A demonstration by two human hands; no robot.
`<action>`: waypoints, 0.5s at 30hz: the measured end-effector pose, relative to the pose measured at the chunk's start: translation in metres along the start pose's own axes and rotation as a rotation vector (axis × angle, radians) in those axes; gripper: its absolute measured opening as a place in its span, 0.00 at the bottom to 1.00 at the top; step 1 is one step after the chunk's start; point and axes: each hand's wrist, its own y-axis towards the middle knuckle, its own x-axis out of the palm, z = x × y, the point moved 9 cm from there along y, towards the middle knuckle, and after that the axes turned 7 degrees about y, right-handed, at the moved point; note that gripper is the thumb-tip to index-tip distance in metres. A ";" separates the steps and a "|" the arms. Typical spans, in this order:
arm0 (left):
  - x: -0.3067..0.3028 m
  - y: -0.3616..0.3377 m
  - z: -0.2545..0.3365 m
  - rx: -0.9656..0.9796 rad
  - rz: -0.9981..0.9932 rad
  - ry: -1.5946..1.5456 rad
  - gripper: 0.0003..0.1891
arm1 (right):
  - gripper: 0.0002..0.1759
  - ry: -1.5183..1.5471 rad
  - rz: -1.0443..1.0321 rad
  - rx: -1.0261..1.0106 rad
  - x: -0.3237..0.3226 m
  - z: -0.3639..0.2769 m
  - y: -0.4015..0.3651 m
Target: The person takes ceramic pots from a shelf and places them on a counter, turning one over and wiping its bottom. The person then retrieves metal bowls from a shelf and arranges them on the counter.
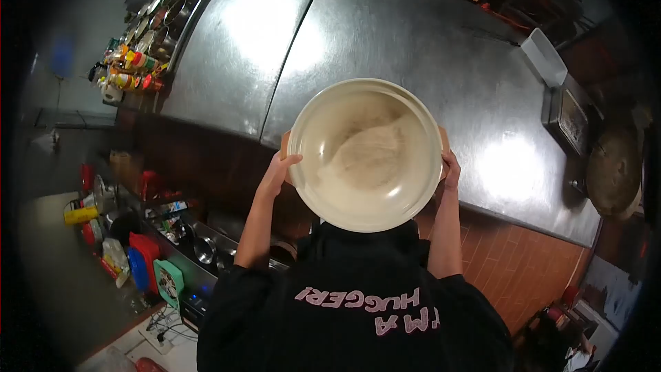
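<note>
A wide cream-coloured pot [330,193] is held up in front of my chest, its open top facing me. Brownish marks show across its inner bottom. My left hand [281,169] grips the tan handle [285,146] on the left side, thumb over the rim. On the opposite side, my right hand [451,169] is wrapped around the other tan handle [444,139]. Beyond the pot lies a steel worktop [385,34], which the pot overlaps in this view.
Sauce bottles [138,62] and stacked metal pans [162,24] stand at the worktop's far left. A white tub [544,58], a dark tray [571,120] and a large round pan [613,172] are at right. Lower left, a shelf holds metal bowls [204,249]. The floor [530,262] is brown-tiled.
</note>
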 end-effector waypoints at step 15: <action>0.018 -0.150 -0.107 -0.011 0.230 -0.269 0.27 | 0.30 -0.148 -0.234 0.207 -0.008 0.029 -0.058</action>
